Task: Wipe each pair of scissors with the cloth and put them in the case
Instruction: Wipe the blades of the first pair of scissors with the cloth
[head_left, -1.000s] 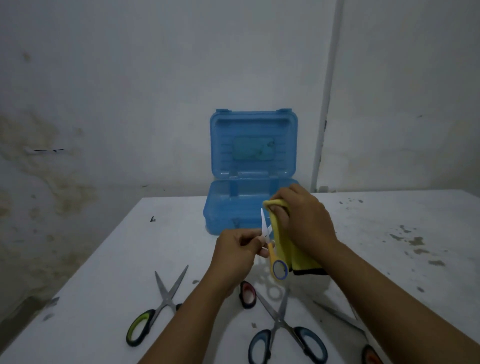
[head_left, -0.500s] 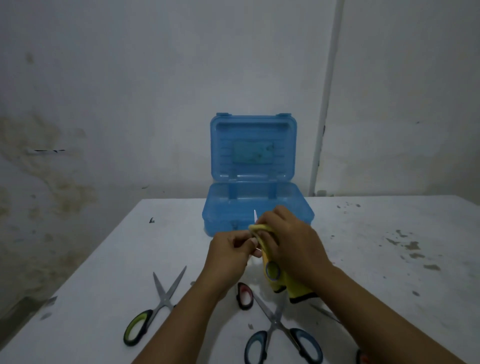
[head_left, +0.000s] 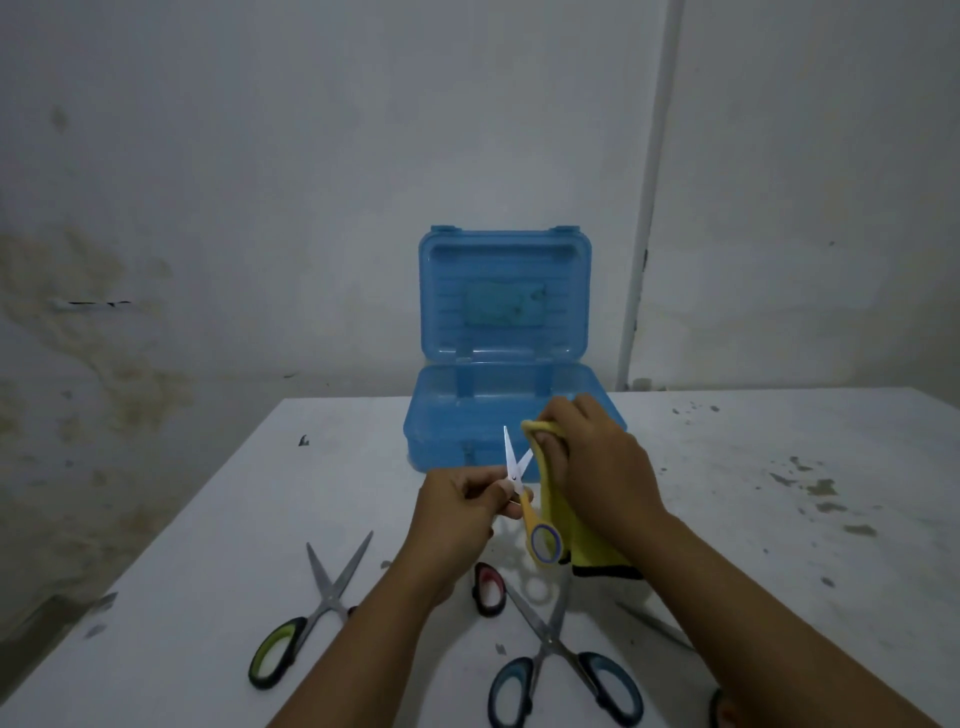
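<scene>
My left hand pinches small yellow-handled scissors near their pivot, blades spread and pointing up. To their right my right hand grips a yellow cloth with a black hem, held against one blade. Behind both hands stands the open blue plastic case, its lid upright. On the white table near me lie green-handled scissors, blue-handled scissors and a red-and-black handle partly hidden by my left arm.
Another blade pokes out from under my right forearm at the lower right. The table is stained with dark flecks on its right side. A stained wall and a white pipe stand behind the table.
The scissors' blades have come out of the cloth and are spread again. My right hand with the cloth has moved up along the right blade.
</scene>
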